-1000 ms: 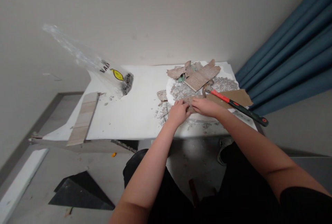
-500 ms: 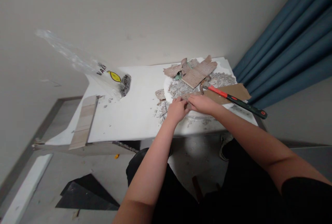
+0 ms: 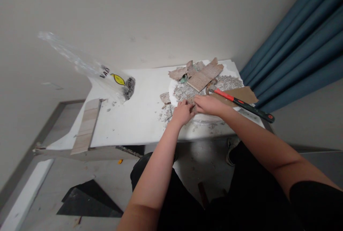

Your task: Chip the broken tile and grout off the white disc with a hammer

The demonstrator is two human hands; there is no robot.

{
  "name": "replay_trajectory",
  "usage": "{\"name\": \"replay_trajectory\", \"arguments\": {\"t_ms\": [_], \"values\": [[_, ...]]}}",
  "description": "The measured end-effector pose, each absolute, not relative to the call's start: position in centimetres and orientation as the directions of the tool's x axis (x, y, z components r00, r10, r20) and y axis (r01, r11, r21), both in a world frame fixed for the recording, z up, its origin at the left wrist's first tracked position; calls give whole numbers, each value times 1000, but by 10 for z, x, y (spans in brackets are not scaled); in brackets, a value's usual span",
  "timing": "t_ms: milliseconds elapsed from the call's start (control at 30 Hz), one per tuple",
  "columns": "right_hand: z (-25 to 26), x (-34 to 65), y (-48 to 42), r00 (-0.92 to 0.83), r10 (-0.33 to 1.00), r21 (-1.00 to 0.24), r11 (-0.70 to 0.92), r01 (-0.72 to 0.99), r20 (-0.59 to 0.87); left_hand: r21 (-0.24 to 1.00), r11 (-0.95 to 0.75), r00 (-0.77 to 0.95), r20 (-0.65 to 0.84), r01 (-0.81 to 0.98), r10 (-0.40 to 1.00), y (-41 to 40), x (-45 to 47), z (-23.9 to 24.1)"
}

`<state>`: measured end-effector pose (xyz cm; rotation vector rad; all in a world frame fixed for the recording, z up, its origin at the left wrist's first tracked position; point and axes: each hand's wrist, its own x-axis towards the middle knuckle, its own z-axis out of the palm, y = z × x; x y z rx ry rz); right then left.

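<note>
Two bare hands work at a torn piece of pitted brown board above grey crumbs

Seen from the wearer's own head, both arms reach forward to a white surface (image 3: 142, 116) against a pale wall. The left hand (image 3: 183, 112) and right hand (image 3: 207, 105) sit close together, fingers curled and nearly closed, pinching a torn board piece (image 3: 191, 100) between them. The fingers cover most of it, and whether it joins the smooth brown cardboard strip (image 3: 245, 94) on the right cannot be told. The piece is at the near edge of a round white tray (image 3: 171, 90) spread with grey crumbs (image 3: 184, 91).

Compared with one second ago, little has changed. The whole view has shifted slightly, and the right hand appears a touch farther from the wearer; both hands keep their hold on the same piece.

The other things have stayed put. A hammer (image 3: 241, 105) with a red and black handle lies across the cardboard strip, its curved head over the tray, its handle end pointing right. Behind it, larger torn board pieces (image 3: 205, 75) are heaped on the tray. On the left of the surface stands a clear plastic bag (image 3: 107, 79) with a yellow mark, dark grey bits at its bottom. A blue curtain (image 3: 292, 38) hangs at the right.
</note>
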<state>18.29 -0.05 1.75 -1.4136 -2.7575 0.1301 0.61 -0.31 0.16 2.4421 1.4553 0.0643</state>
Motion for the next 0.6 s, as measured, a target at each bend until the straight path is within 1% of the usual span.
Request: {"name": "replay_trajectory", "arguments": {"t_ms": [67, 267, 400, 500, 600], "values": [[21, 185, -1, -561, 827, -96, 558, 824, -6, 279, -440, 485, -119, 854, 866, -2, 6, 1], [32, 179, -4, -548, 835, -30, 547, 837, -50, 283, -416, 466, -139, 864, 874, -3, 8, 5], [40, 171, -4, -553, 829, -34, 553, 833, -85, 273, -423, 468, -126, 864, 875, -3, 8, 6], [44, 171, -5, -540, 837, -28, 540, 841, -82, 291, -427, 472, -104, 856, 876, -2, 7, 5], [47, 178, -3, -518, 855, -22, 517, 856, -37, 331, -410, 463, -95, 850, 881, -1, 7, 3]]}}
